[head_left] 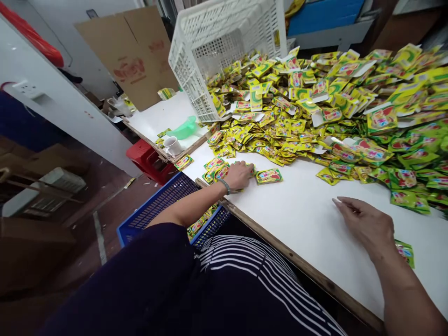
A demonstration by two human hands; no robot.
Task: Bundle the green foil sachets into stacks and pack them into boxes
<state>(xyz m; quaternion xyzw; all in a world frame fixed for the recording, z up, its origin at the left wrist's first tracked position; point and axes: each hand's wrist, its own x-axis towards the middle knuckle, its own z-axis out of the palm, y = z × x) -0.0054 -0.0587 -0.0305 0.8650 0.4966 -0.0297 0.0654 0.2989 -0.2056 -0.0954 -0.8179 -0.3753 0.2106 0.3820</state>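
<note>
A big heap of small yellow-green sachets [315,102] covers the far half of the white table [301,214]. My left hand [238,175] rests near the table's left edge with its fingers curled over a few sachets [214,169]. One single sachet [268,176] lies just right of it. My right hand [366,224] lies flat on the bare table, fingers stretched out toward the left, holding nothing. Another sachet [405,252] peeks out from under my right wrist.
A blue crate [157,205] with sachets in it stands beside my lap under the table edge. A white basket [224,51] lies tipped on its side at the back. A white cup [172,145], a green scoop [184,129] and a cardboard sheet [135,51] are at the left.
</note>
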